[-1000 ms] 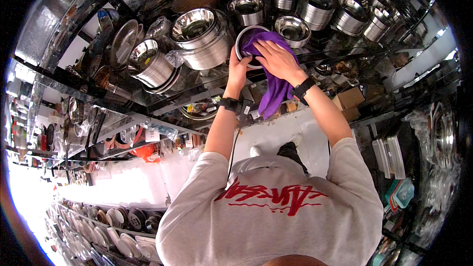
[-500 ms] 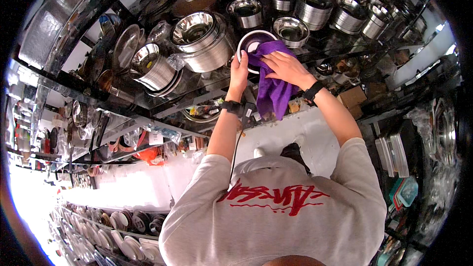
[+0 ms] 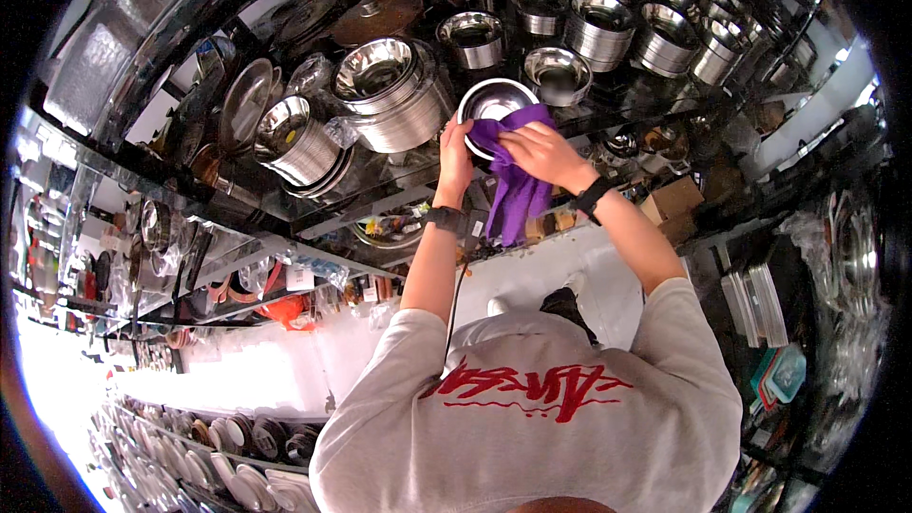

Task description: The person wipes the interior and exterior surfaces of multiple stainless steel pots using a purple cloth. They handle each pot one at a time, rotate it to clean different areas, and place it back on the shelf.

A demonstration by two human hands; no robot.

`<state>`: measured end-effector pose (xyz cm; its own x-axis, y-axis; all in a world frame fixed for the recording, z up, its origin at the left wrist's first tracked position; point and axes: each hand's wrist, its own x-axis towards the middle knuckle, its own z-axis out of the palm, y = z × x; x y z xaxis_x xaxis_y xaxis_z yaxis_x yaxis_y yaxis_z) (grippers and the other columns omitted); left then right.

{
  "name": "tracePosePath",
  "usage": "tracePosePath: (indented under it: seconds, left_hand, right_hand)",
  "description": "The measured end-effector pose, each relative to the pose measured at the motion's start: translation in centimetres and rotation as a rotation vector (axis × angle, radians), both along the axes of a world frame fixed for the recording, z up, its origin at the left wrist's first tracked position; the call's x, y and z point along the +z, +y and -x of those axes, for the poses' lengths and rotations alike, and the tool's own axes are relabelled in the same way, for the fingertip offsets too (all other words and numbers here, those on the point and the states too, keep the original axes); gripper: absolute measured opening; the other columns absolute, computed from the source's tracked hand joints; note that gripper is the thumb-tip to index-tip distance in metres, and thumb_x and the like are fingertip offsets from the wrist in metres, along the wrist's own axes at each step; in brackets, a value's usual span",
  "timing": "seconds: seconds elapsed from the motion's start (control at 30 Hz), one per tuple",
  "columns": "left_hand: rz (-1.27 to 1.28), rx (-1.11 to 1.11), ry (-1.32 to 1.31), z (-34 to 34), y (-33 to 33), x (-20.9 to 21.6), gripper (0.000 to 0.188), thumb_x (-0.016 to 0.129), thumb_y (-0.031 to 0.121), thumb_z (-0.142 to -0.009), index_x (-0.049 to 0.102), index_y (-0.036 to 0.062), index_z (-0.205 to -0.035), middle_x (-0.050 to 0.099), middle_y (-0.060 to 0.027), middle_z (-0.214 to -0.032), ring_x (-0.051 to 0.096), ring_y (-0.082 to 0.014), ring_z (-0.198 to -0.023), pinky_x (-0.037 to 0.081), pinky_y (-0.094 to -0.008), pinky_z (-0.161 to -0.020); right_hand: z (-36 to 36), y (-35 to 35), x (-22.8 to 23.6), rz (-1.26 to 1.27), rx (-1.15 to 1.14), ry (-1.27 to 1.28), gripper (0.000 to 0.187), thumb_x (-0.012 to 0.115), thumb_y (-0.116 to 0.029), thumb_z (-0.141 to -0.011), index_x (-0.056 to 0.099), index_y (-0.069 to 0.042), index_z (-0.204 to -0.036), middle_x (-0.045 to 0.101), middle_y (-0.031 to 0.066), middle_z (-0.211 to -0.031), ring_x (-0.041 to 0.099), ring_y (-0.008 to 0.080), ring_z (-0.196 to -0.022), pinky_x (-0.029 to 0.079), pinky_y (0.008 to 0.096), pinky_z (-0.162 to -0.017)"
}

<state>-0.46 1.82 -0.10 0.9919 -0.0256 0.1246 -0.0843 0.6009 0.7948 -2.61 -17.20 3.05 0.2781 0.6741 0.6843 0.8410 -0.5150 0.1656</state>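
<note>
A shiny steel bowl (image 3: 496, 98) is held tilted in front of the shelf. My left hand (image 3: 455, 154) grips its left rim, fingers closed on the edge. A purple cloth (image 3: 521, 192) drapes over the bowl's near right side and hangs down below it. My right hand (image 3: 543, 150) presses the cloth against the bowl's inside, its fingers bunched on the fabric. Just behind on the shelf stands another steel bowl (image 3: 558, 74). To the left of my left hand is a stack of steel bowls (image 3: 399, 123).
Several more bowl stacks (image 3: 600, 33) crowd the back of the shelf. A smaller stack (image 3: 296, 147) stands at the left, near a brown lid (image 3: 378, 17). Below runs the shelf's dark front edge (image 3: 380, 195). A cardboard box (image 3: 673, 201) sits lower right.
The bowl has come slightly nearer, and its interior shows more. My right hand has shifted a little left and nearer with the cloth, which now covers the bowl's near side.
</note>
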Motion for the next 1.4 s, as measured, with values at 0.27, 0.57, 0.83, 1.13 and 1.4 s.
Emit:
tracePosePath:
  seconds: [0.27, 0.57, 0.83, 1.13, 1.4]
  left_hand:
    - [0.106, -0.108, 0.093, -0.2, -0.7, 1.0, 0.032, 0.049, 0.024, -0.09, 0.055, 0.0018, -0.113, 0.063, -0.0052, -0.106, 0.061, -0.0149, -0.09, 0.049, -0.0293, -0.08]
    - [0.208, -0.235, 0.174, 1.9, 1.6, 1.1, 0.021, 0.048, 0.019, -0.087, 0.06, 0.0025, -0.086, 0.063, -0.0059, -0.081, 0.06, -0.0173, -0.075, 0.051, -0.0318, -0.073]
    - [-0.182, -0.387, 0.077, 3.1, 0.6, 5.7, 0.048, 0.041, 0.04, -0.096, 0.053, 0.0034, -0.125, 0.058, -0.0096, -0.12, 0.056, -0.019, -0.108, 0.049, -0.0318, -0.084]
    - [-0.423, -0.252, -0.339, 2.5, 0.2, 4.1, 0.027, 0.05, 0.022, -0.097, 0.058, 0.0003, -0.112, 0.063, -0.0016, -0.099, 0.057, -0.0105, -0.091, 0.046, -0.0262, -0.081]
    - [0.126, -0.411, -0.09, 4.3, -3.8, 4.6, 0.022, 0.05, 0.015, -0.096, 0.059, 0.0018, -0.111, 0.065, -0.005, -0.104, 0.063, -0.0122, -0.089, 0.051, -0.0266, -0.079]
  right_hand:
    - [1.2, -0.5, 0.8, -0.054, -0.053, 0.088, 0.037, 0.074, -0.017, -0.065, 0.057, -0.006, -0.096, 0.052, 0.0071, -0.092, 0.052, 0.0252, -0.091, 0.043, 0.0382, -0.082]
    - [2.1, -0.3, 4.6, -0.118, 0.224, -0.082, 0.034, 0.068, -0.036, -0.076, 0.058, -0.006, -0.088, 0.053, 0.0043, -0.078, 0.055, 0.0236, -0.076, 0.046, 0.0361, -0.076]
    - [2.9, 0.5, 9.0, -0.524, 0.193, 0.041, 0.037, 0.073, -0.025, -0.07, 0.047, -0.005, -0.055, 0.046, 0.008, -0.055, 0.048, 0.0266, -0.048, 0.037, 0.0366, -0.047]
    - [1.0, 0.2, 6.9, -0.85, -0.133, 0.011, 0.012, 0.063, -0.015, -0.08, 0.06, -0.004, -0.08, 0.058, 0.012, -0.08, 0.057, 0.0293, -0.075, 0.043, 0.0389, -0.068]
    - [1.7, 1.2, 6.2, -0.616, -0.212, 0.031, 0.036, 0.057, -0.022, -0.082, 0.061, -0.01, -0.115, 0.047, 0.0148, -0.133, 0.039, 0.0367, -0.128, 0.028, 0.0485, -0.107]
